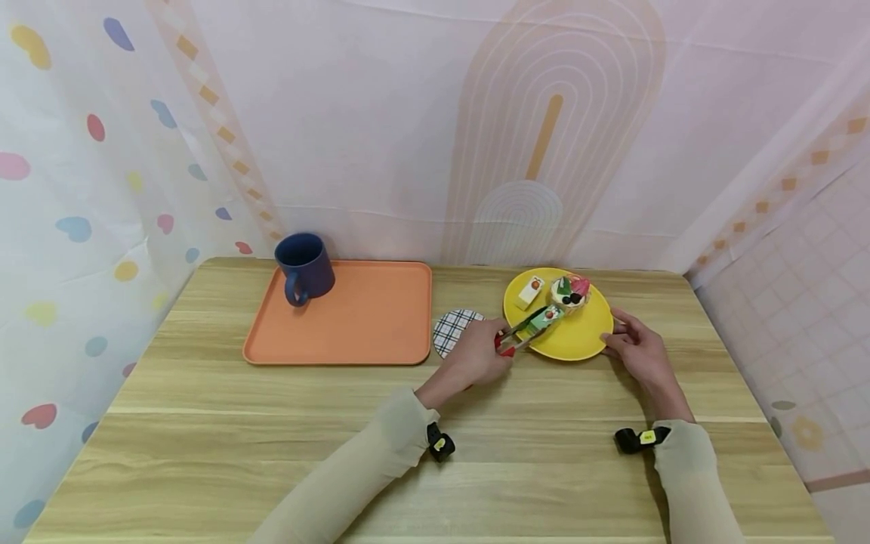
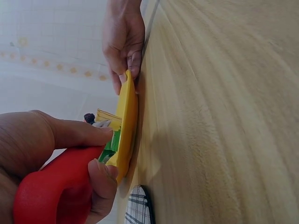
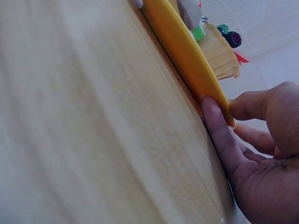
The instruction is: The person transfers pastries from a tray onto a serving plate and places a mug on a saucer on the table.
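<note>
My left hand grips red-handled tongs, their jaws on either side of a small green cake-like block over the yellow plate. In the left wrist view, thumb and fingers close round the red handle. My right hand pinches the plate's right rim; the right wrist view shows thumb and fingers on both faces of the plate's edge. Also on the plate are a pale yellow block and a fruit-topped cupcake with dark berries and a pink piece.
An orange tray lies on the left of the wooden table, with a dark blue mug at its back left corner. Between tray and plate is a round checked coaster, partly covered by my left hand. Patterned cloth hangs behind.
</note>
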`<control>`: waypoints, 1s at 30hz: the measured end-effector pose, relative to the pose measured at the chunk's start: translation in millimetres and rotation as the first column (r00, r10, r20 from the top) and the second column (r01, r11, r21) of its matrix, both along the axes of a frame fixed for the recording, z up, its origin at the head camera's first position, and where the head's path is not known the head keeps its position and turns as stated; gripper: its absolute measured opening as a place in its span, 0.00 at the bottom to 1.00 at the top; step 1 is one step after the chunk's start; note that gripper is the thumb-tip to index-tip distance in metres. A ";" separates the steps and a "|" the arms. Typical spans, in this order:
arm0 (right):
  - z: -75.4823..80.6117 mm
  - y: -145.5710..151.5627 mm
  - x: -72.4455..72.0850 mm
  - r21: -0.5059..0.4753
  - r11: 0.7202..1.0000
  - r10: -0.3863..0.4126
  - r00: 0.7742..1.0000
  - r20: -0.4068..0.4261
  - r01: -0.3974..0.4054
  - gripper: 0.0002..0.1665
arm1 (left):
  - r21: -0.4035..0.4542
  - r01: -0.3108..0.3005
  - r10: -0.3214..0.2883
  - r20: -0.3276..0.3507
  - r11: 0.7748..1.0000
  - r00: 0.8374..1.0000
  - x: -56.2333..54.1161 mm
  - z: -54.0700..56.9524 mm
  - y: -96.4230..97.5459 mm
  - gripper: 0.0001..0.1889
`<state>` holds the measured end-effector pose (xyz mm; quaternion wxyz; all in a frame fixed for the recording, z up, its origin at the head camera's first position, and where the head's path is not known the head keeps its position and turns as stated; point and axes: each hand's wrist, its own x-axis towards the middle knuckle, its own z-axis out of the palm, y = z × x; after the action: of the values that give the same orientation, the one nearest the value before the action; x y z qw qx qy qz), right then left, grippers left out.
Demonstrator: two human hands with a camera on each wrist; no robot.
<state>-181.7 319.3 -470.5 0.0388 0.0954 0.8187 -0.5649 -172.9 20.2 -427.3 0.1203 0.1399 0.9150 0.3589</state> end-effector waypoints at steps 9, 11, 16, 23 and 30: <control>0.8 -0.6 -0.1 0.005 1.000 -0.003 1.000 0.006 0.003 0.38 | 0.022 0.001 0.000 -0.044 1.000 0.999 2.9 2.6 -3.3 0.20; 0.6 -0.4 -0.3 0.001 1.000 -0.005 1.000 0.002 0.005 0.38 | 0.025 0.004 -0.003 -0.055 1.000 0.998 3.7 3.2 -4.9 0.21; -0.2 0.2 -0.3 -0.010 1.000 0.000 1.000 -0.009 0.000 0.37 | 0.028 -0.009 0.010 -0.058 1.000 0.998 7.3 2.3 -9.4 0.29; -2.8 1.8 -0.7 -0.012 1.000 0.015 0.999 -0.033 -0.015 0.36 | 0.079 -0.042 0.047 -0.059 0.996 0.997 13.5 -3.3 -15.1 0.35; -1.4 1.9 -1.2 -0.007 1.000 0.018 0.999 -0.037 -0.019 0.37 | 0.106 -0.080 0.089 -0.089 0.991 0.992 17.5 -6.1 -22.5 0.36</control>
<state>-182.9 321.1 -471.9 0.0294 0.0773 0.8180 -0.5692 -155.3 -2.4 -433.4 0.0548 0.1234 0.9051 0.4031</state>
